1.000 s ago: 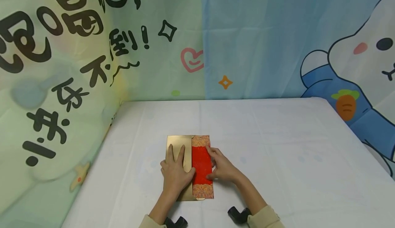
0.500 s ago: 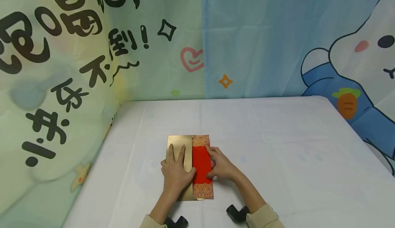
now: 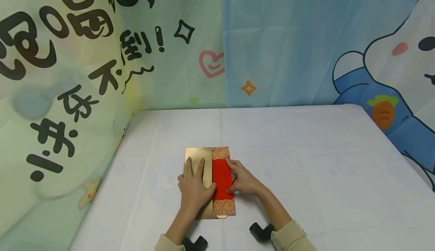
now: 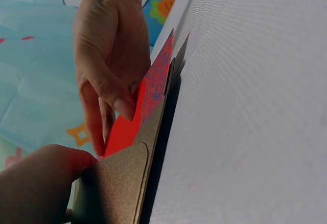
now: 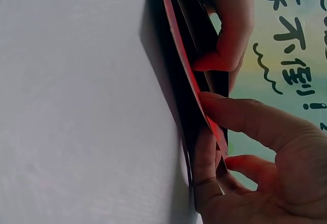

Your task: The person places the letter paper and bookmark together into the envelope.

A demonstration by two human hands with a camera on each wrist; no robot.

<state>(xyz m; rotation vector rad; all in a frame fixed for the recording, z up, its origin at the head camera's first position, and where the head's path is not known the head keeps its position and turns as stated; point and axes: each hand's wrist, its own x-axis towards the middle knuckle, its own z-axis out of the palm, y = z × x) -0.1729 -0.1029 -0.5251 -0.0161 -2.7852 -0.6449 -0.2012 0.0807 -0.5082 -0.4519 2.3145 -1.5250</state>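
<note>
A gold folded card (image 3: 198,154) with a red panel (image 3: 221,177) on its right side lies on the white table. The panel has orange patterned bands at both ends. My left hand (image 3: 195,192) rests on the gold part, fingers spread, with the thumb at the red panel's left border. At the panel's right edge, my right hand (image 3: 246,181) pinches it between thumb and fingers. In the right wrist view, the thumb and fingers of the right hand (image 5: 276,152) sit on either side of the red edge (image 5: 191,78), which stands apart from the layer below.
The white tablecloth (image 3: 306,160) spreads around the card. Behind it hangs a printed cloth backdrop (image 3: 278,43) with lettering and a cartoon animal. Black curved pieces (image 3: 261,232) show by both wrists, next to beige sleeves (image 3: 292,237).
The red panel's far right corner has shifted slightly left, so the panel looks a little narrower. Both hands stay nearly where they were.
</note>
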